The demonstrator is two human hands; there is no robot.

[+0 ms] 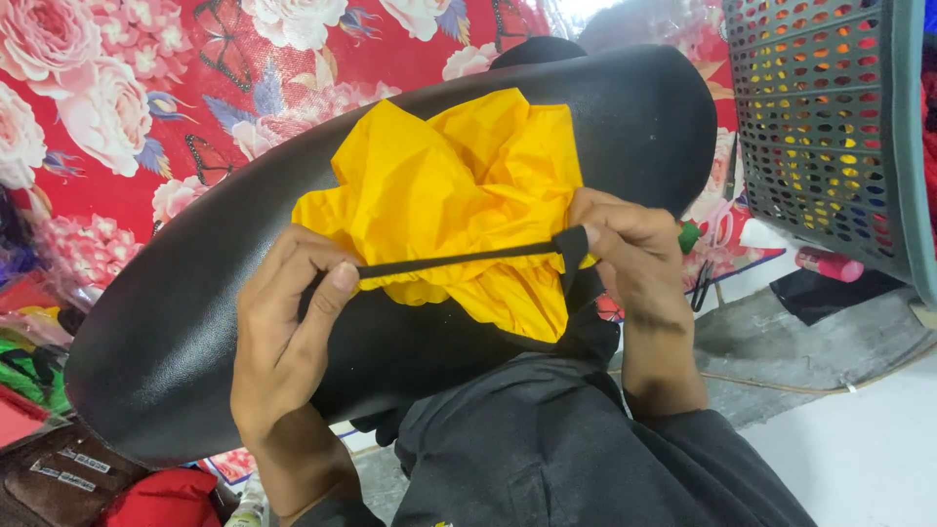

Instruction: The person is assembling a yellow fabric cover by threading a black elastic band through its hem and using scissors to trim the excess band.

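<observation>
Yellow cloth point(459, 205) is bunched on a black padded board point(195, 322) across the lap, at the centre of view. A black strap point(454, 261) is stretched taut over it, pinched at 9 o'clock by the left hand point(283, 342) and clamped at 3 o'clock by the right hand point(630, 254). The strap could probably slip free if either pinch loosens, letting the cloth spring open. A red flowered sheet point(98, 88) lies behind; a grey perforated basket point(830, 137) hangs at 2 o'clock over grey floor point(859, 449).
</observation>
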